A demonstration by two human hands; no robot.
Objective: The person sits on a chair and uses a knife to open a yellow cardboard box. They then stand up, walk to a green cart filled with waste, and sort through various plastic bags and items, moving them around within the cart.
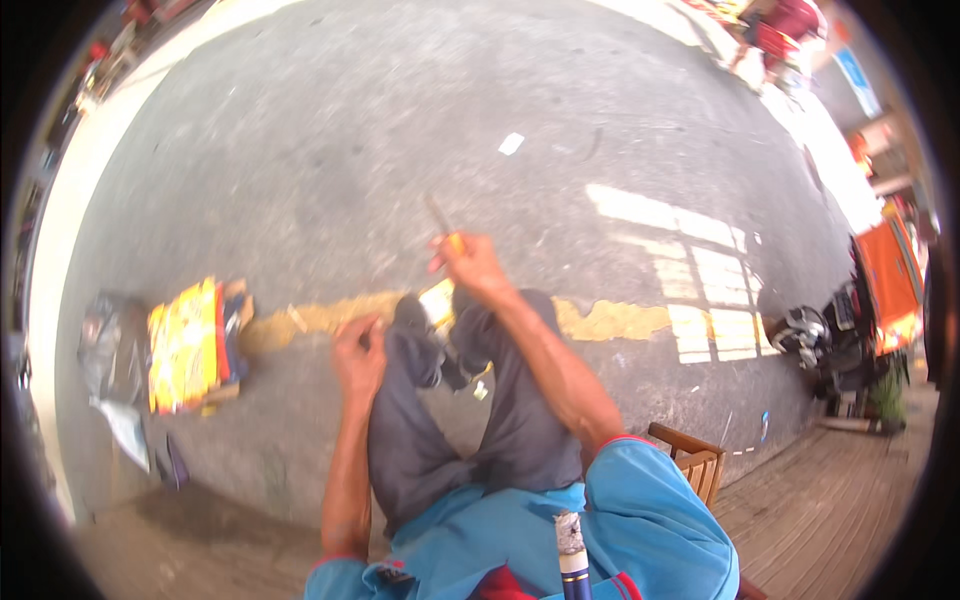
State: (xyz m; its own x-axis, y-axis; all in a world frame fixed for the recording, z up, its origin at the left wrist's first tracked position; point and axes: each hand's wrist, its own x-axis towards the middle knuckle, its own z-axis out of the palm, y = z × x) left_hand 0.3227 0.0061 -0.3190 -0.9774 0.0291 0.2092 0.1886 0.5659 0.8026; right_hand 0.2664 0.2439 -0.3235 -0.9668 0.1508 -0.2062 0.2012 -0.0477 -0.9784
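Note:
My right hand (pixel 471 262) is closed around the yellow handle of a narrow-bladed tool (pixel 438 214), above my knees. Its thin blade points up and away from me; blur hides whether it is a knife or a screwdriver. My left hand (pixel 360 356) hovers beside my left knee with its fingers curled. No object shows in it, though the inside of the curl is partly hidden. Between my dark shoes (pixel 411 315) lies a bright yellow-and-white item (pixel 437 301), too glared to name.
A stack of yellow packaging (pixel 184 349) sits at left beside a dark plastic bag (pixel 116 345). A wooden slatted chair (pixel 697 461) stands at my right. Farther right is a motorcycle (pixel 806 335) with an orange box (pixel 890 274). A burning cigarette (pixel 571 551) juts in below. A person (pixel 784 37) is far off.

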